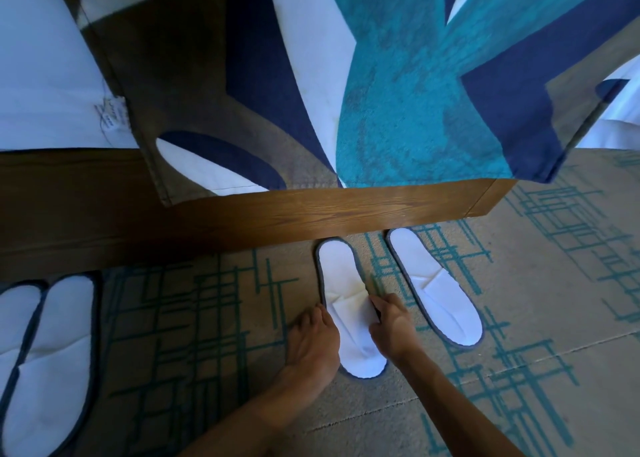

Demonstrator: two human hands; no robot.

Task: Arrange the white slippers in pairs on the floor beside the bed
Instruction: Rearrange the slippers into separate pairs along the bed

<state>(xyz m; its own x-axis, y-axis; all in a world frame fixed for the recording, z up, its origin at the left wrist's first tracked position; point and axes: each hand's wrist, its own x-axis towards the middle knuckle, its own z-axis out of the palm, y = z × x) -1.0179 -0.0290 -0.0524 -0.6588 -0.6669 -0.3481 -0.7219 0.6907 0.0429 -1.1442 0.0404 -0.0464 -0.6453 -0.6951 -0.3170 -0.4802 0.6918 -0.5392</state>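
A white slipper with a grey rim [337, 273] lies flat on the carpet with its heel near the wooden bed frame [242, 221]. My left hand [313, 342] grips its left edge and my right hand [391, 328] grips its right edge, both at the strap. A second white slipper [433, 283] lies just to the right, angled slightly outward, a gap apart. At the far left another pair of white slippers [45, 352] lies side by side, touching.
A patterned blue, teal and white bed runner [415, 92] hangs over the bed edge above the slippers. White bedding [41, 75] shows at the upper left. The floor is beige carpet with teal line patterns [554, 283].
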